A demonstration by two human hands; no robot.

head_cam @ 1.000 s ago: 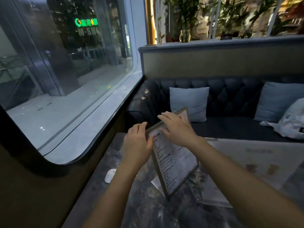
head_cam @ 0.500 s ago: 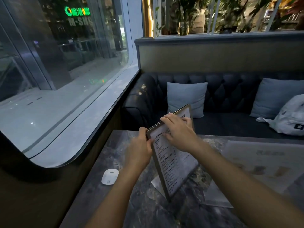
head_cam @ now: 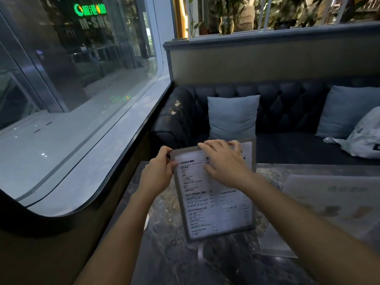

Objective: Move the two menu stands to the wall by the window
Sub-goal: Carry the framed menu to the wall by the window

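Note:
A framed menu stand (head_cam: 218, 204) with printed drink lists stands upright on the dark marble table (head_cam: 170, 260), its face turned toward me. My left hand (head_cam: 157, 174) pinches its top left corner. My right hand (head_cam: 224, 161) lies over its top edge with fingers curled across the frame. A second menu stand (head_cam: 329, 200), pale and blurred, lies off to the right on the table. The window wall (head_cam: 67, 241) runs along the table's left side.
A dark tufted sofa (head_cam: 287, 112) stands behind the table with two grey cushions (head_cam: 233, 116) and a white bag (head_cam: 368, 134). A large rounded window (head_cam: 72, 99) fills the left. Plants sit on the ledge (head_cam: 267, 36) above the sofa.
The menu stand has turned from edge-on to face me. Both hands stayed on its top edge. A small white object on the table left of it is now hidden behind my left forearm.

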